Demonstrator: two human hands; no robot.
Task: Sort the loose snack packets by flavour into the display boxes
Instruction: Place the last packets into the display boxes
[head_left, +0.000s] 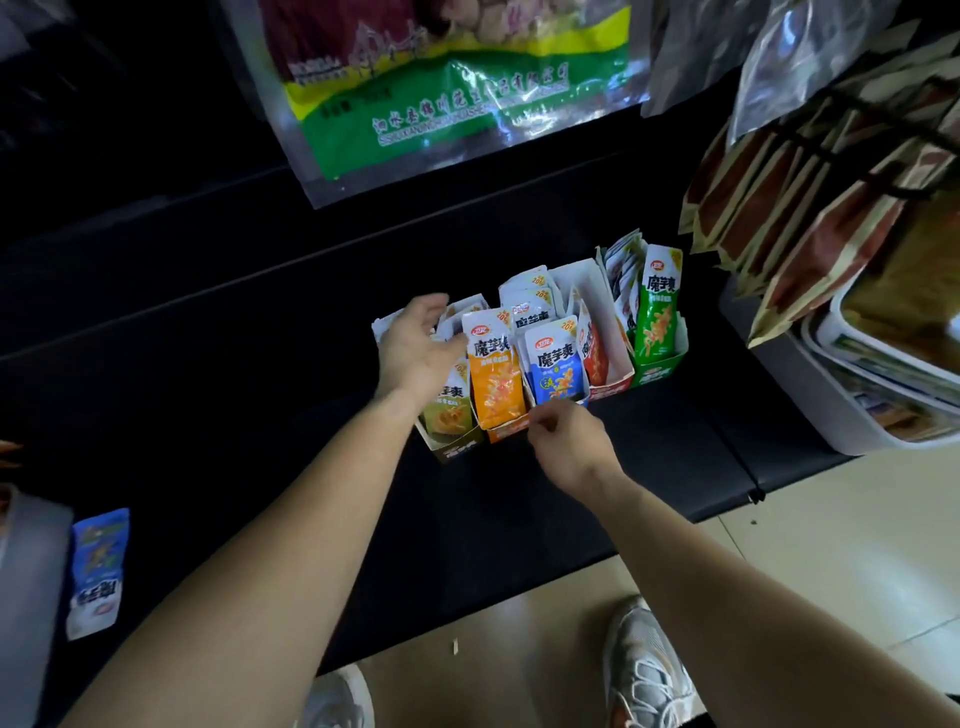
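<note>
A row of open display boxes stands on the black shelf (519, 499). From left they hold olive packets (448, 415), orange packets (496, 374), blue packets (556, 369), red packets (595, 353) and green packets (658, 312). My left hand (415, 348) hovers with relaxed fingers over the olive box, its thumb close to the orange packet. My right hand (563, 441) is at the lower front of the blue box (583, 401), fingers curled; whether it pinches anything is unclear. A loose blue packet (98, 571) lies far left.
A large green and yellow bag (441, 93) hangs above the shelf. Brown packets (810, 208) hang on a rack at the right, over white tubs (872, 405). My shoes (644, 670) stand on the tiled floor below the shelf edge.
</note>
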